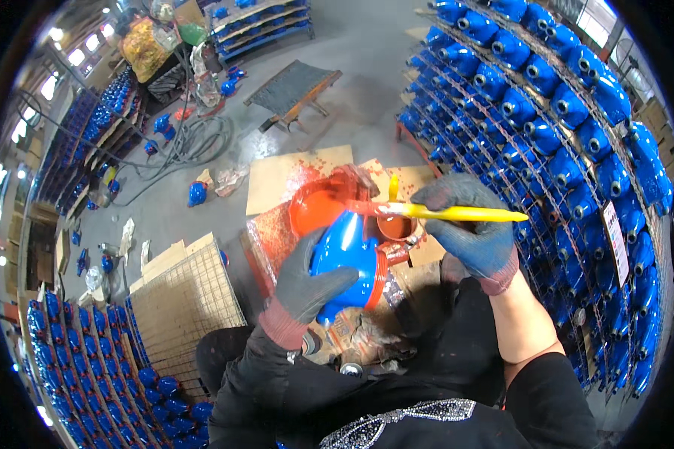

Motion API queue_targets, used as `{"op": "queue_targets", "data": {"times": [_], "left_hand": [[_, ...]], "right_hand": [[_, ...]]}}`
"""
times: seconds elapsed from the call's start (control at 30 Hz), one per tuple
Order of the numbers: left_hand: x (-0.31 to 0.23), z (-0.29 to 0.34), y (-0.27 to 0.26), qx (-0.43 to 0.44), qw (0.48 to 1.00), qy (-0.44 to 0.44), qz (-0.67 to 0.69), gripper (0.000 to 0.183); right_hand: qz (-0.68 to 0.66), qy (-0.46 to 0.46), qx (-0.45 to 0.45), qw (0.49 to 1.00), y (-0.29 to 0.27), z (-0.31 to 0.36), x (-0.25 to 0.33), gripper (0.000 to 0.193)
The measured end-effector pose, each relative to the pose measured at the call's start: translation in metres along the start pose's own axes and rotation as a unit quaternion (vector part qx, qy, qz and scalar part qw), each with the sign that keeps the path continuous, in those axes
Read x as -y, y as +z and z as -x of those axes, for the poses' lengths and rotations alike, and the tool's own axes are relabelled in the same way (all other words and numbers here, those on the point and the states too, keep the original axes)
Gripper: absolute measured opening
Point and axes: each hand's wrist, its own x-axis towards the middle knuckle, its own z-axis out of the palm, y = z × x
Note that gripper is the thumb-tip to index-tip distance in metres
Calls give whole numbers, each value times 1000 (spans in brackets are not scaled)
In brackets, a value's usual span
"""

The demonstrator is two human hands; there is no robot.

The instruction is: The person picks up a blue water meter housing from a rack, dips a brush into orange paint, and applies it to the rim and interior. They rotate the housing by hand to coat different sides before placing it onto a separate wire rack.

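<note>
My left hand (305,278), in a dark grey work glove with a reddish cuff, is closed around a glossy blue metal casting (346,256). Red paint covers the casting's ribbed round end, which faces right. Between the gloved fingers of my right hand (464,238) is a paintbrush (472,214) with a yellow handle. Its red-coated bristle end reaches left, to the casting's upper end; whether it touches there I cannot tell. Just beyond the casting is a wide red paint basin (299,196). A smaller pot (395,229) of red paint stands below the brush, a second yellow handle (394,187) upright beside it.
Tall wire racks (532,112) full of blue castings rise at my right. More castings fill a rack (90,359) at lower left, beside a cardboard-covered mesh panel (187,292). Ahead are a low bench (292,90), coiled hoses (195,146) and paint-spattered cardboard (277,176).
</note>
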Motion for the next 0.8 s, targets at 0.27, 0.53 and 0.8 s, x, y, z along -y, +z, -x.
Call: {"op": "queue_targets", "data": {"times": [0.27, 0.53, 0.8], "left_hand": [[-18, 43, 4, 53, 898, -87, 428, 83], [-16, 37, 4, 243, 746, -67, 617, 75], [-32, 38, -3, 59, 862, -28, 503, 69]], "right_hand": [[-428, 82, -76, 897, 19, 9, -22, 25], [-635, 119, -47, 762, 64, 9, -37, 22], [-488, 197, -55, 849, 72, 6, -73, 26]]}}
